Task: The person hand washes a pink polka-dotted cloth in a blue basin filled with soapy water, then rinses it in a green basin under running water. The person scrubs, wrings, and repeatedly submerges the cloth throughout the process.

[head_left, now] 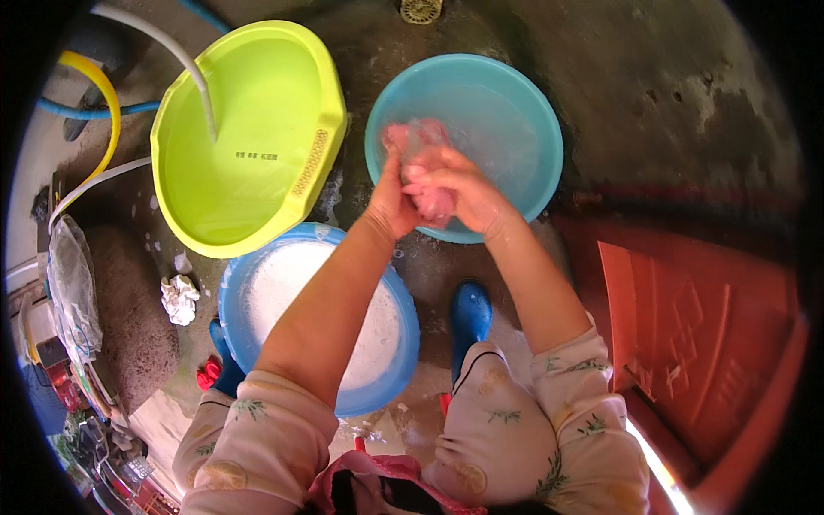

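Note:
Both of my hands grip a wet, bunched pink cloth (432, 205) over the near left part of a teal plastic basin (552, 138). My left hand (393, 203) closes on the cloth from the left side. From the right, my right hand (460, 187) wraps over it with bent fingers. Part of the pink bundle spreads beyond my fingers toward the water and is blurred. Cloudy water lies in the teal basin. Beneath my left forearm stands a blue basin (404, 322) full of white suds.
A yellow-green tub (331, 122) of water stands at the left, with a pale hose (205, 96) dipping into it. Crumpled white cloth or paper (180, 299) lies on the wet floor. An orange-red door panel (695, 335) is at the right. My blue boots (471, 312) flank the suds basin.

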Motion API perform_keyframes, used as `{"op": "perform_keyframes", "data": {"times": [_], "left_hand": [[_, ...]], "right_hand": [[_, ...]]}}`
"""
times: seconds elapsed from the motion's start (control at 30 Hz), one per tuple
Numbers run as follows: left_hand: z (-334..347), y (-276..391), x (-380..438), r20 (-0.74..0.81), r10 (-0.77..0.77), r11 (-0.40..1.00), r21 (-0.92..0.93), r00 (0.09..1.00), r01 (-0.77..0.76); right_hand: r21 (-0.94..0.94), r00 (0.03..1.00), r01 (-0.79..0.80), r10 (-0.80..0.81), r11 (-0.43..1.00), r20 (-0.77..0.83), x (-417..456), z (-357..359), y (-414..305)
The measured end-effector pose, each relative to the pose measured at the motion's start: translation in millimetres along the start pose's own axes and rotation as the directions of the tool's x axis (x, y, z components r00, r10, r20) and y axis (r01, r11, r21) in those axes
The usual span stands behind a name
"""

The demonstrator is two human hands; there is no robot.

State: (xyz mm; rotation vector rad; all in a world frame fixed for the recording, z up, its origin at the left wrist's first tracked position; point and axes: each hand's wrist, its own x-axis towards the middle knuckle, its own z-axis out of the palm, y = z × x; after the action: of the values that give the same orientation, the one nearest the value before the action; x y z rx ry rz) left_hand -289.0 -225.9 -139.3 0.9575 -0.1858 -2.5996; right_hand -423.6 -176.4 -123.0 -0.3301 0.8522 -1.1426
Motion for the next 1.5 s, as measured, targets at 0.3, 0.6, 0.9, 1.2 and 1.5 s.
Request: {"op": "perform_keyframes", "data": {"times": [0.3, 0.6, 0.9, 1.2, 1.5], "left_hand": [[40, 25, 11, 0.154, 0.283, 0.952, -0.164, 0.947, -0.257], [-10, -5, 2, -0.373, 0.169, 0.984, 0.116, 0.913, -0.134], [1, -16, -12, -0.319, 0.171, 0.929, 0.367, 0.932, -0.045], [8, -16, -4, -0.279, 0.047, 0.974, 0.226, 0.959, 0.018], [-5, 13, 27, 0.283, 0.236, 0.957, -0.236, 0.93, -0.17]], "right_hand": [[-0.609, 0.823, 0.319, -0.531, 0.726, -0.202, 27, -28, -32], [-0.747, 0.492, -0.505, -0.566, 0.433, -0.661, 47, -121, 25], [-0.789, 0.748, -0.612, -0.367, -0.058, -0.553, 29, -94, 27], [-0.64, 0.909, -0.11, -0.183, 0.76, -0.374, 26, -100, 42], [-0.313, 0.956, 0.251, -0.184, 0.916, 0.23, -75, 76, -77]]}}
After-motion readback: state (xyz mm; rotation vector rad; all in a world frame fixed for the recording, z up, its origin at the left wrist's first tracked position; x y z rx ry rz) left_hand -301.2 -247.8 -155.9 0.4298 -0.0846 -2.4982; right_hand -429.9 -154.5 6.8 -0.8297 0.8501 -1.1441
